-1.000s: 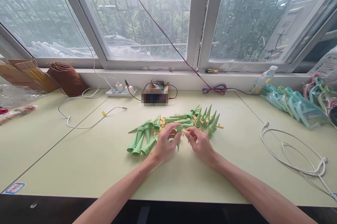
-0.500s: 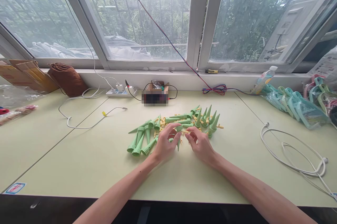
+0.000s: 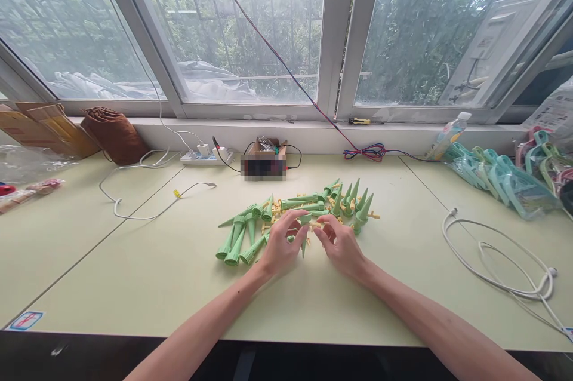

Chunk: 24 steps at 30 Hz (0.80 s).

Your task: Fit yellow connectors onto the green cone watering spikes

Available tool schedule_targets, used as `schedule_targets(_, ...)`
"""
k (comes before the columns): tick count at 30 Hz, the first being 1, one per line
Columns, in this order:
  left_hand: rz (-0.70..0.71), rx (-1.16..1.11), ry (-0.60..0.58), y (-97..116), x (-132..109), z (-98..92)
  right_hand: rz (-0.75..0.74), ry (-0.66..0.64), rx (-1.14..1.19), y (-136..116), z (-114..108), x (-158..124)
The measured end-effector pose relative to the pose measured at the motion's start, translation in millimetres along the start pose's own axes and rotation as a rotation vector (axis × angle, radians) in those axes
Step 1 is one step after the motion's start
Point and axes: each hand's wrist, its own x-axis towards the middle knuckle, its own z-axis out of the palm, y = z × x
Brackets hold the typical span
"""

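- The left hand (image 3: pixel 281 246) is closed in a pinch around the wide top end of a green spike (image 3: pixel 304 236), which hangs tip down between the two hands, just above the table (image 3: pixel 134 267)
- The right hand (image 3: pixel 342 243) has its thumb and fingers pinched together on a small yellow piece (image 3: pixel 316 225) right at the top of that spike; whether the piece is already seated in the spike is too small to tell
- Just behind the hands lies a loose pile of spikes (image 3: pixel 344 202) mixed with more small yellow bits, some standing tip up and some lying flat
- To the left, touching that pile's edge, a cluster of spikes (image 3: pixel 237 237) lies side by side with wide ends toward the person
- Judging from this, the work looks partway through: one spike is in hand and many wait in the heap
- Further off are a white cable (image 3: pixel 492 261), a power strip (image 3: pixel 203 157), a brown bag (image 3: pixel 114 133) and bagged teal clips (image 3: pixel 501 181)
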Motion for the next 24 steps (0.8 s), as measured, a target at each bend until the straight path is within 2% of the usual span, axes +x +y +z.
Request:
schedule_targets(10, 0.020, 0.019, -0.039, 1.7, -0.3, -1.0, -0.002, -0.044, -0.001, 2.8, -0.6, 1.0)
schedule_targets(24, 0.003, 0.005, -0.029, 1.1, 0.3, -1.0, -0.002, -0.028, 0.003, 2.4, 0.9, -0.1)
